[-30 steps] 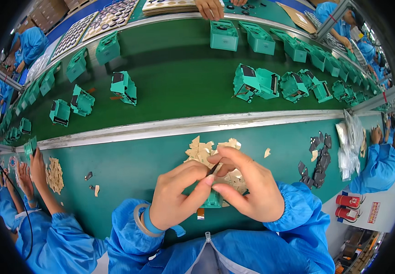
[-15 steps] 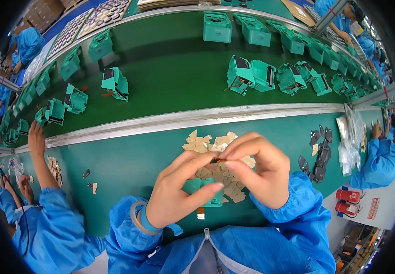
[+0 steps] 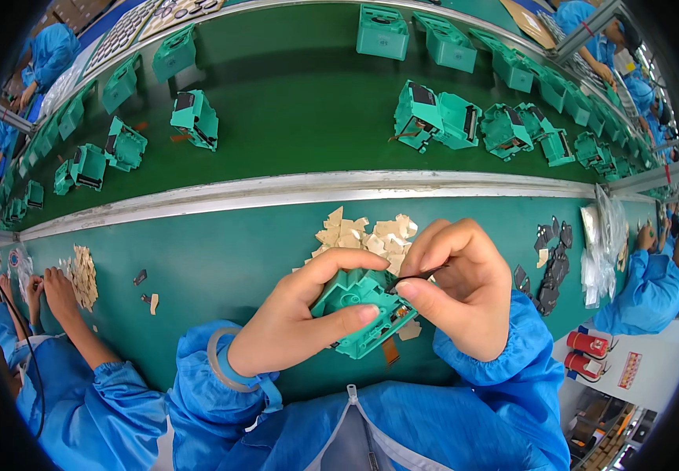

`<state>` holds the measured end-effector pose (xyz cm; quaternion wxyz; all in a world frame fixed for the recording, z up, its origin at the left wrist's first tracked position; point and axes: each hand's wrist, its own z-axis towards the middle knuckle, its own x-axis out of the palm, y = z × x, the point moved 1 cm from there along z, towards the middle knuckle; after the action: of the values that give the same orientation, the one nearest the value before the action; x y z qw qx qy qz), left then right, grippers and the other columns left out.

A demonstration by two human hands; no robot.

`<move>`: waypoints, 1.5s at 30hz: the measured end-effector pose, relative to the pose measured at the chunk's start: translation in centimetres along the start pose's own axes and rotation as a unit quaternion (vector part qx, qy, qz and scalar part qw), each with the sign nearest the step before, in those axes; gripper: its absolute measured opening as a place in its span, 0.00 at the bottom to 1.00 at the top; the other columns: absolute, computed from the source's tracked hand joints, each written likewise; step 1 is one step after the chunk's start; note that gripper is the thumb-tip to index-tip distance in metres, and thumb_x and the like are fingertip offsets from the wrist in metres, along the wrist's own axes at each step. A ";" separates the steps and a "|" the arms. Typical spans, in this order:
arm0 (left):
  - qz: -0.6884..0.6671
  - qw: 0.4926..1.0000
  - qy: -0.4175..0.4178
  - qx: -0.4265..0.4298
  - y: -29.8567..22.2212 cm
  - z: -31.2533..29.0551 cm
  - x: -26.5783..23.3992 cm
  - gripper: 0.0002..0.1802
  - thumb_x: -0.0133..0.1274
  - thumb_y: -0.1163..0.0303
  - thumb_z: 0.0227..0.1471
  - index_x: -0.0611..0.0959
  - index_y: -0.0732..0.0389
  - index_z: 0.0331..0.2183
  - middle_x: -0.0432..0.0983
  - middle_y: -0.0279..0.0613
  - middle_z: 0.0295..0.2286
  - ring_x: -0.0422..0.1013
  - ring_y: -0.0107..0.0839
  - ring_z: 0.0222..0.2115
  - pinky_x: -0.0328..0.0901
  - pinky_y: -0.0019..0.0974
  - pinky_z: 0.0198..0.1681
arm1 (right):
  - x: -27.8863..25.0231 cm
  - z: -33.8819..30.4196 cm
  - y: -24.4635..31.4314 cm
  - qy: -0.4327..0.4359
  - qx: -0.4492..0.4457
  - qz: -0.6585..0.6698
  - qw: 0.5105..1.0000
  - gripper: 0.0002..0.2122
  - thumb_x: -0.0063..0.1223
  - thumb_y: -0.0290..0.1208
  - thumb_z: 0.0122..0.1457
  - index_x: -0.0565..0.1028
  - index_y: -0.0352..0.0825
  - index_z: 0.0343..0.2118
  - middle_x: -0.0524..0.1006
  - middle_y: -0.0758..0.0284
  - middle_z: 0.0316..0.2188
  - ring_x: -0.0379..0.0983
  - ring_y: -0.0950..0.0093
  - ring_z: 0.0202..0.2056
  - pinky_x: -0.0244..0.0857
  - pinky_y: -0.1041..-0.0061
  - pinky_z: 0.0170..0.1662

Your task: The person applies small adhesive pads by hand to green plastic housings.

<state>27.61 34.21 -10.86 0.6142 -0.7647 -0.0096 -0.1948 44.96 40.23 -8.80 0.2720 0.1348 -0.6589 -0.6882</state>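
Note:
A green plastic housing (image 3: 353,289) sits tilted over the bench, gripped along its left side by my left hand (image 3: 280,322), thumb on its front face and fingers behind. Small parts show in its right-hand opening, and an orange ribbon cable (image 3: 390,351) hangs from its lower edge. My right hand (image 3: 474,302) pinches a thin black strip-like piece (image 3: 427,274) between thumb and fingers. The piece's left end is at the housing's upper right corner; whether it touches I cannot tell. Behind the housing lies a pile of beige paper-like pieces (image 3: 386,237), partly covered by my hands.
Beyond a metal rail (image 3: 300,188) runs a green conveyor (image 3: 292,118) carrying several green housings (image 3: 195,119). Black parts (image 3: 553,271) and clear plastic bags (image 3: 602,251) lie at right. A co-worker's hand (image 3: 60,294) is beside another beige pile (image 3: 84,276) at left.
My left hand has left the small piece and taken hold of the housing, now raised and tilted. My right hand keeps a black piece. The co-worker's hand moved from the conveyor to the bench.

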 end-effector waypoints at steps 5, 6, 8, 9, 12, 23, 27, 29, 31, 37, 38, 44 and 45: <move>0.078 0.994 -0.025 0.068 1.4 0.6 0.5 0.19 0.49 0.74 0.51 0.68 0.62 0.46 0.67 0.39 0.40 0.63 0.25 0.43 0.58 0.29 0.46 | -0.1 0.0 -0.6 -0.002 0.047 0.016 0.999 0.10 0.53 0.14 0.48 0.66 0.33 0.31 0.67 0.69 0.30 0.65 0.81 0.33 0.61 0.80 0.38; 0.075 0.995 -0.021 0.067 1.5 0.8 0.6 0.18 0.48 0.74 0.51 0.68 0.63 0.46 0.66 0.39 0.39 0.62 0.26 0.43 0.58 0.29 0.46 | -0.3 0.1 -0.7 -0.004 0.042 0.005 0.999 0.10 0.53 0.14 0.48 0.66 0.33 0.30 0.66 0.69 0.30 0.65 0.81 0.33 0.61 0.80 0.38; 0.069 0.996 -0.018 0.062 1.6 1.0 0.6 0.18 0.48 0.74 0.52 0.67 0.63 0.46 0.66 0.39 0.39 0.62 0.26 0.43 0.57 0.29 0.46 | -0.5 0.2 -0.9 -0.007 0.041 -0.005 0.999 0.10 0.53 0.14 0.48 0.66 0.33 0.30 0.66 0.69 0.30 0.64 0.81 0.33 0.60 0.80 0.38; 0.083 0.995 -0.020 0.056 1.5 1.0 0.6 0.18 0.47 0.73 0.52 0.67 0.64 0.46 0.66 0.39 0.39 0.62 0.26 0.42 0.58 0.28 0.46 | -0.5 0.2 -0.7 -0.004 0.027 -0.030 0.999 0.10 0.53 0.14 0.48 0.66 0.34 0.30 0.66 0.69 0.29 0.64 0.81 0.32 0.60 0.80 0.37; 0.072 0.996 -0.024 0.038 1.3 1.1 0.9 0.18 0.47 0.72 0.53 0.67 0.64 0.46 0.65 0.38 0.39 0.62 0.24 0.41 0.58 0.27 0.44 | -0.8 0.3 -0.8 0.003 0.000 -0.075 0.997 0.10 0.53 0.14 0.47 0.66 0.34 0.29 0.66 0.69 0.29 0.64 0.81 0.32 0.60 0.80 0.37; 0.047 0.998 -0.034 0.022 1.7 1.5 1.6 0.17 0.47 0.72 0.53 0.66 0.64 0.45 0.65 0.37 0.37 0.61 0.20 0.38 0.59 0.25 0.41 | -1.1 0.2 -1.2 -0.012 0.028 -0.075 0.997 0.09 0.53 0.15 0.47 0.66 0.34 0.28 0.68 0.69 0.28 0.66 0.80 0.33 0.60 0.81 0.39; 0.024 0.999 -0.042 0.019 1.6 1.6 2.0 0.16 0.47 0.73 0.53 0.66 0.64 0.45 0.65 0.36 0.36 0.62 0.19 0.37 0.59 0.24 0.39 | -1.4 0.1 -1.2 -0.010 0.028 -0.081 0.996 0.09 0.53 0.15 0.47 0.66 0.34 0.28 0.68 0.69 0.28 0.66 0.81 0.33 0.61 0.81 0.38; 0.019 0.999 -0.043 0.017 1.7 1.7 2.2 0.16 0.47 0.73 0.53 0.66 0.64 0.44 0.65 0.36 0.36 0.62 0.19 0.37 0.59 0.24 0.39 | -1.4 0.0 -1.2 -0.009 0.026 -0.084 0.996 0.09 0.53 0.15 0.47 0.66 0.34 0.28 0.68 0.69 0.28 0.66 0.81 0.33 0.61 0.81 0.38; 0.017 0.999 -0.042 0.021 1.7 1.8 2.3 0.16 0.46 0.73 0.53 0.67 0.64 0.44 0.66 0.36 0.35 0.62 0.19 0.37 0.59 0.24 0.39 | -1.5 0.0 -1.3 -0.014 0.018 -0.091 0.996 0.09 0.53 0.15 0.47 0.66 0.34 0.28 0.68 0.69 0.28 0.65 0.81 0.32 0.61 0.82 0.37; 0.022 0.998 -0.053 0.029 2.0 2.1 2.6 0.14 0.46 0.73 0.54 0.68 0.65 0.42 0.67 0.37 0.35 0.63 0.20 0.37 0.60 0.25 0.39 | -1.9 0.0 -1.0 0.003 0.013 -0.127 0.992 0.10 0.52 0.14 0.48 0.64 0.34 0.27 0.68 0.67 0.26 0.67 0.76 0.31 0.60 0.78 0.36; 0.022 0.998 -0.053 0.029 2.1 2.1 2.7 0.14 0.46 0.73 0.54 0.68 0.65 0.42 0.67 0.37 0.35 0.63 0.20 0.37 0.60 0.25 0.39 | -1.9 -0.1 -1.0 0.003 0.012 -0.126 0.992 0.10 0.52 0.14 0.48 0.64 0.34 0.27 0.68 0.67 0.26 0.67 0.76 0.31 0.60 0.78 0.36; 0.113 0.988 -0.083 0.068 2.1 2.1 3.1 0.13 0.46 0.74 0.53 0.68 0.64 0.41 0.67 0.39 0.36 0.64 0.23 0.37 0.60 0.27 0.41 | -2.4 -0.2 -1.3 -0.012 0.010 -0.126 0.992 0.09 0.54 0.16 0.47 0.67 0.33 0.28 0.67 0.69 0.26 0.64 0.80 0.31 0.59 0.81 0.36; 0.103 0.987 -0.092 0.085 2.2 2.1 3.2 0.13 0.47 0.74 0.52 0.69 0.64 0.41 0.67 0.39 0.36 0.64 0.24 0.37 0.60 0.28 0.41 | -2.3 -0.1 -1.3 -0.021 0.008 -0.096 0.995 0.09 0.55 0.16 0.47 0.68 0.33 0.28 0.68 0.69 0.27 0.65 0.79 0.31 0.59 0.80 0.35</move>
<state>31.76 34.95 -12.28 0.6899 -0.7216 -0.0038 -0.0574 46.67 41.38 -10.49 0.1895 0.1853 -0.6542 -0.7084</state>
